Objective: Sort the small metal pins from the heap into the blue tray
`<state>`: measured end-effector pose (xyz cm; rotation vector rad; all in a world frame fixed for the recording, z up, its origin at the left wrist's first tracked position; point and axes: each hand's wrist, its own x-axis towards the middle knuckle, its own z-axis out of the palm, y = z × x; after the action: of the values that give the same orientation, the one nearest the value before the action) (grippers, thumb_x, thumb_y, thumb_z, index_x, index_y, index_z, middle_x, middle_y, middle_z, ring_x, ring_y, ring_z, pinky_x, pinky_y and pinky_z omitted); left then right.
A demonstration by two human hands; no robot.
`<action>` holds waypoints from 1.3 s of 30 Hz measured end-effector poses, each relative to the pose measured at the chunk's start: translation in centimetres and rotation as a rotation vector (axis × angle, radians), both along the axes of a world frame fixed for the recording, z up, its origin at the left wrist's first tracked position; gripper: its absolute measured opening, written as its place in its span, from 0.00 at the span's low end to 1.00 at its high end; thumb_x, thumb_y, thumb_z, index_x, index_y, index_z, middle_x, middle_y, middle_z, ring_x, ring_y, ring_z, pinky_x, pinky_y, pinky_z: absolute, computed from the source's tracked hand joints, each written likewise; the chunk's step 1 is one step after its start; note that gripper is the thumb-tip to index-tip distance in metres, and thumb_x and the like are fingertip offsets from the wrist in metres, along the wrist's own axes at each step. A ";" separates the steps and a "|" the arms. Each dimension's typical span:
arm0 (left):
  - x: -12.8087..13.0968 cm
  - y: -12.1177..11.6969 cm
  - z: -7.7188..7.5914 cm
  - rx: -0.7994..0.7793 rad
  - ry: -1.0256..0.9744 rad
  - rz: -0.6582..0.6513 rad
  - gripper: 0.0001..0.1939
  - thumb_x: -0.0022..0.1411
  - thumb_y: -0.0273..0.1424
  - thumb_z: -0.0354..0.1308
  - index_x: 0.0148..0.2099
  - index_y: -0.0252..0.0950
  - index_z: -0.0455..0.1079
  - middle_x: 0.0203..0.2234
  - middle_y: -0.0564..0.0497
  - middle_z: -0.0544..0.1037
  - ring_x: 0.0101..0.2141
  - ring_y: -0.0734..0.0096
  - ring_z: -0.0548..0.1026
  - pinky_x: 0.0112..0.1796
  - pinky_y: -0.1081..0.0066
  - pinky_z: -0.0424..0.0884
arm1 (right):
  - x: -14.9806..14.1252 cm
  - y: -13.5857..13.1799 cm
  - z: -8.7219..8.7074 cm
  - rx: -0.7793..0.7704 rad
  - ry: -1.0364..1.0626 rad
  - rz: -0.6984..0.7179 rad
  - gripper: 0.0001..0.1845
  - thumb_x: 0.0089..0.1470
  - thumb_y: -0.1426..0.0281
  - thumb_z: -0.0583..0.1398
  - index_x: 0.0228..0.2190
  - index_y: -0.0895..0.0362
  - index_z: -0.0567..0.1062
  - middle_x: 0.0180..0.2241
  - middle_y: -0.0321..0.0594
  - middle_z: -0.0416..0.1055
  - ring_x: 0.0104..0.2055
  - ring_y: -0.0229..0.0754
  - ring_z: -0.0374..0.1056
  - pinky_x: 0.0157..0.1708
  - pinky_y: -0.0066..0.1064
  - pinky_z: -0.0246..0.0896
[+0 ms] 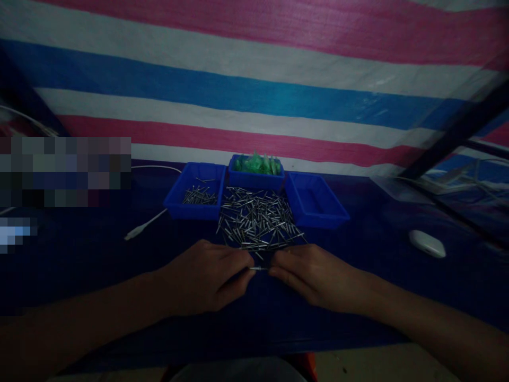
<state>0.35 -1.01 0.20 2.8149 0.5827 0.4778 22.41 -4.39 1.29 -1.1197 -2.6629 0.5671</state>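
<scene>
A slim metal blind rivet [259, 268] lies level between my two hands, just above the blue table. My left hand [214, 273] pinches its left end between thumb and forefinger. At the other end, the fingertips of my right hand [306, 273] are closed on its thin pin. Just beyond my knuckles spreads a loose pile of similar rivets [256, 217]. More rivets [201, 195] lie in the left blue bin [173, 197]. My fingers hide both tips of the held rivet.
A small blue bin [256, 180] behind the pile holds green, crumpled plastic-like pieces [256, 163]. Another blue bin [318, 204] stands right of the pile. A white cable [145, 226] lies at left, and a white rounded case [427, 243] at right. Striped sheeting [254, 95] hangs behind the table.
</scene>
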 end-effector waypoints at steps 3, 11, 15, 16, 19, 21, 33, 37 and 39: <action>0.3 -0.3 -0.2 -0.077 -0.117 0.039 0.09 0.65 0.31 0.44 0.43 0.37 0.65 0.29 0.54 0.74 0.28 0.78 0.72 0.29 0.78 0.66 | -0.2 -0.1 -0.2 -0.010 0.049 0.005 0.13 0.62 0.69 0.46 0.29 0.59 0.65 0.24 0.36 0.63 0.24 0.34 0.60 0.26 0.26 0.56; 0.7 -0.6 0.2 -0.466 -0.336 0.112 0.10 0.59 0.29 0.54 0.44 0.40 0.68 0.32 0.57 0.77 0.30 0.79 0.74 0.31 0.80 0.69 | -0.3 -0.4 -0.4 -0.085 0.301 0.019 0.13 0.61 0.70 0.44 0.28 0.58 0.63 0.23 0.34 0.63 0.24 0.33 0.60 0.24 0.25 0.57; 0.6 -0.3 0.3 -0.566 -0.286 0.105 0.10 0.62 0.29 0.51 0.44 0.40 0.69 0.30 0.57 0.77 0.28 0.80 0.74 0.29 0.81 0.69 | -0.2 -0.4 -0.2 -0.100 0.321 0.030 0.13 0.61 0.71 0.45 0.28 0.58 0.64 0.23 0.34 0.63 0.24 0.32 0.60 0.25 0.24 0.57; 0.5 -0.2 0.3 -0.535 -0.276 0.057 0.10 0.62 0.28 0.50 0.44 0.40 0.69 0.31 0.56 0.77 0.29 0.79 0.74 0.31 0.80 0.69 | -0.3 -0.4 -0.2 -0.095 0.297 0.045 0.13 0.61 0.71 0.45 0.28 0.58 0.64 0.23 0.34 0.63 0.24 0.32 0.60 0.25 0.24 0.57; 0.4 -0.4 0.2 -0.387 -0.245 -0.119 0.10 0.64 0.28 0.48 0.44 0.38 0.69 0.34 0.53 0.75 0.35 0.79 0.72 0.37 0.79 0.68 | -0.6 -0.4 -0.4 -0.019 0.174 0.118 0.15 0.62 0.69 0.45 0.27 0.59 0.65 0.23 0.35 0.62 0.24 0.34 0.58 0.25 0.26 0.56; 0.5 -0.7 0.2 -0.248 -0.224 -0.184 0.10 0.64 0.27 0.46 0.43 0.37 0.68 0.35 0.51 0.73 0.36 0.78 0.71 0.37 0.79 0.68 | -0.7 -0.4 -0.6 0.044 0.101 0.163 0.16 0.62 0.69 0.45 0.27 0.59 0.66 0.24 0.37 0.63 0.25 0.35 0.57 0.27 0.27 0.55; 0.5 -0.7 -0.9 0.182 0.012 -0.056 0.08 0.63 0.28 0.45 0.33 0.35 0.65 0.22 0.55 0.70 0.22 0.76 0.68 0.23 0.75 0.57 | 0.3 -0.3 -0.1 -0.011 0.035 0.155 0.11 0.60 0.67 0.51 0.35 0.61 0.68 0.27 0.38 0.67 0.29 0.35 0.63 0.29 0.26 0.57; 0.4 -0.2 -0.8 0.169 -0.010 -0.012 0.12 0.65 0.30 0.44 0.32 0.35 0.65 0.21 0.55 0.70 0.22 0.77 0.68 0.23 0.75 0.58 | 0.2 -0.1 -0.1 0.032 0.019 0.074 0.12 0.61 0.70 0.48 0.31 0.60 0.68 0.25 0.38 0.66 0.27 0.35 0.62 0.28 0.26 0.57; 0.3 0.0 -0.4 0.157 -0.014 0.005 0.13 0.65 0.31 0.44 0.31 0.35 0.65 0.20 0.55 0.69 0.22 0.76 0.68 0.23 0.75 0.58 | 0.2 0.0 0.0 0.045 0.027 0.036 0.13 0.61 0.69 0.48 0.30 0.60 0.68 0.25 0.37 0.65 0.26 0.35 0.62 0.27 0.27 0.56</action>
<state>0.70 -1.02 -0.24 2.9562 0.5723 0.5673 22.56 -4.37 1.32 -1.0475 -2.6640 0.5223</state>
